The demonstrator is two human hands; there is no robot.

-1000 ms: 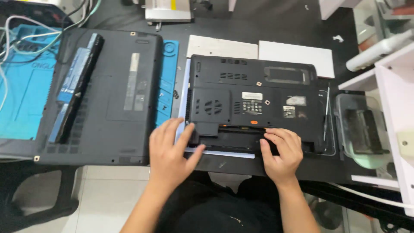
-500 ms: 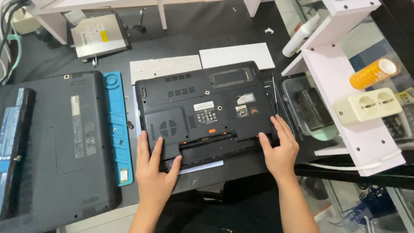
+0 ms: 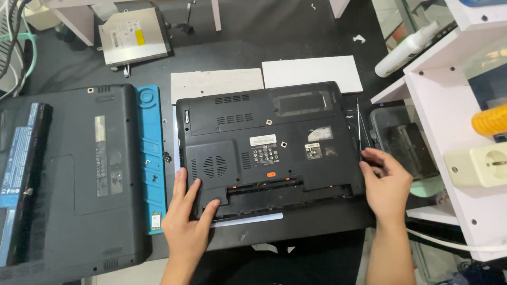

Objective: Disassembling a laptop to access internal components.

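Right hand point(image 3: 387, 182) has come off the near edge of the upturned black laptop point(image 3: 269, 142) and now sits at its right side — fingers curled loosely at the corner, beside the thin screwdriver point(image 3: 359, 129) lying along that edge. Can't tell if it's pinching the tool or just touching the case. Left hand point(image 3: 189, 214) has hardly moved: open, flat, fingers spread over the laptop's near-left corner, thumb toward the empty battery bay point(image 3: 264, 196).

Judgement: the two-handed press on the front edge is over; left hand steadies the case while the right goes for the side or the tool.

Laptop lies base-up in the middle of the dark table point(image 3: 296, 31), right in front of the person, its near edge at the table's edge.

Around the laptop:
- Behind it, two pale flat boards point(image 3: 264, 80), touching its far edge.
- Left of it, a blue tool tray point(image 3: 150, 158), then a second, larger dark laptop point(image 3: 68, 174) base-up with a battery pack point(image 3: 21, 174) lying on it.
- Far left behind, a loose optical drive point(image 3: 134, 34).
- Right of it, a dark plastic bin point(image 3: 401, 142) and a white shelf unit point(image 3: 454, 126) — close quarters for the right hand; the shelf crowds that side.
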